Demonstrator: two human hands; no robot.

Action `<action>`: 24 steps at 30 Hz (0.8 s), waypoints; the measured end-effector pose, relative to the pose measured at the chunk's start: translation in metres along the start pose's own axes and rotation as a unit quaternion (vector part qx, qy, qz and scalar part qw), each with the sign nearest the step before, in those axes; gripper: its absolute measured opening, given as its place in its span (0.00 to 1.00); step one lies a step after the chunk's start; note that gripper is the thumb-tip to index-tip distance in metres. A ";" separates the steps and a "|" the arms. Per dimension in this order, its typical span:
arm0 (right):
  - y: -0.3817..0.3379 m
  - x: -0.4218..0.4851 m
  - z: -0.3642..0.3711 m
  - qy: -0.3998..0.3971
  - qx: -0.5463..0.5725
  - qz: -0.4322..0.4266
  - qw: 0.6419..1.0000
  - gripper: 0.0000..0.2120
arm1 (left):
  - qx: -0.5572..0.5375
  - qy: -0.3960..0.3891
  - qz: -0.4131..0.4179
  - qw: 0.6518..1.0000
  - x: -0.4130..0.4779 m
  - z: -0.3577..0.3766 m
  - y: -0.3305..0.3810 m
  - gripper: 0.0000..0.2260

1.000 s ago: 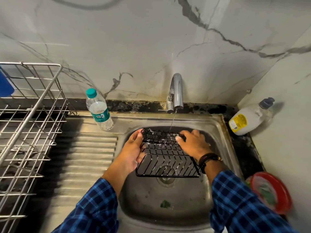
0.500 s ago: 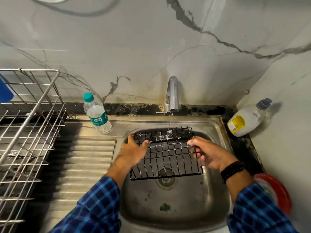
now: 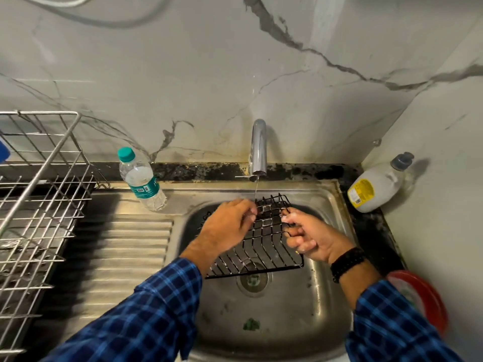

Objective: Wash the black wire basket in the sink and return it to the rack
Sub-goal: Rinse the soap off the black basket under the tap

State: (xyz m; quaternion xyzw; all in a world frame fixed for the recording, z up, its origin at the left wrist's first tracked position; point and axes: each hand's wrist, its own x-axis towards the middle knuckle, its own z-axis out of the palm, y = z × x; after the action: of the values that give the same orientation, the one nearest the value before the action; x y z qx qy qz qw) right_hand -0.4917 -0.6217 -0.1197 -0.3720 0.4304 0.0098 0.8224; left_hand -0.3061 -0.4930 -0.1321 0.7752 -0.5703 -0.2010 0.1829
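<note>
Running water: a thin stream (image 3: 256, 189) drops from the tap (image 3: 258, 150) onto the far wall of the basket (image 3: 264, 246).
Basket position: the black wire basket is inside the sink (image 3: 300, 317), tilted, with its far wall raised and its near edge low over the drain (image 3: 253, 279).
Left hand: the left hand (image 3: 230, 227) lies across the top left of the basket. Its fingers (image 3: 249, 214) are bent down onto the wires by the stream; I cannot tell whether they close round a wire.
Right hand: the right hand (image 3: 309, 240) grasps the basket's right edge, with soapy fingers (image 3: 286, 218) curled round the wires. A dark band (image 3: 346, 262) is on the wrist.
Sleeves: both are in a blue check.
Rack: a silver wire rack (image 3: 39, 205) stands at the left, beside the ridged draining board (image 3: 125, 252).
Bottles: 1 water bottle (image 3: 141, 178) with a teal cap stands at the sink's back left corner. 1 pale soap bottle (image 3: 376, 184) leans on the dark bench (image 3: 209, 169) at the right.
Other: a red plate (image 3: 423, 304) sits right of the sink, and a green scrap (image 3: 251, 324) lies in the sink bottom.
</note>
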 end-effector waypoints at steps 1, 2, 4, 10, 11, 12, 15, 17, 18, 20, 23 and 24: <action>0.001 0.001 -0.001 -0.009 0.000 -0.004 1.000 0.07 | 0.010 0.012 -0.008 1.000 0.003 -0.001 -0.002 0.12; 0.001 0.002 -0.001 -0.015 0.002 -0.009 1.000 0.08 | 0.021 0.025 -0.018 0.999 0.006 -0.003 -0.003 0.13; 0.002 0.004 -0.001 -0.016 0.016 -0.018 1.000 0.10 | 0.029 0.039 -0.056 0.997 0.009 -0.006 -0.008 0.13; 0.000 0.001 -0.006 -0.012 0.003 -0.039 0.999 0.14 | 0.007 0.054 -0.031 0.998 -0.001 0.005 -0.011 0.15; -0.001 0.001 -0.006 -0.009 0.005 -0.041 0.999 0.12 | 0.025 0.065 -0.014 0.997 -0.005 0.009 -0.008 0.17; -0.001 0.001 -0.006 -0.002 0.000 -0.041 0.999 0.12 | 0.041 0.076 0.001 0.996 -0.008 0.014 -0.003 0.18; 0.000 0.003 0.000 0.008 -0.029 -0.028 0.999 0.17 | -0.006 0.086 0.056 0.995 -0.013 0.018 0.015 0.18; -0.002 0.002 0.005 -0.002 -0.051 -0.019 0.999 0.22 | -0.030 0.073 0.067 0.995 -0.009 0.012 0.021 0.17; -0.004 0.002 0.009 -0.011 -0.064 -0.014 0.998 0.23 | -0.021 0.064 0.059 0.996 -0.006 0.009 0.019 0.16; -0.010 0.005 0.018 -0.021 -0.089 -0.004 0.996 0.24 | 0.007 0.058 0.027 0.998 -0.003 0.004 0.011 0.14; -0.022 0.010 0.030 -0.030 -0.107 0.005 0.994 0.25 | -0.004 0.112 -0.013 0.994 -0.007 -0.001 0.003 0.12; -0.026 0.011 0.031 -0.033 -0.110 0.009 0.993 0.26 | -0.010 0.125 -0.017 0.992 -0.007 -0.004 0.003 0.12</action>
State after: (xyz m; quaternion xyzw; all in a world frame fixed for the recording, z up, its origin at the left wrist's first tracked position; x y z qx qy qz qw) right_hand -0.4539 -0.6243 -0.1010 -0.4554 0.4030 0.0767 0.7901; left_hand -0.3086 -0.4868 -0.1268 0.8018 -0.5281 -0.1109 0.2569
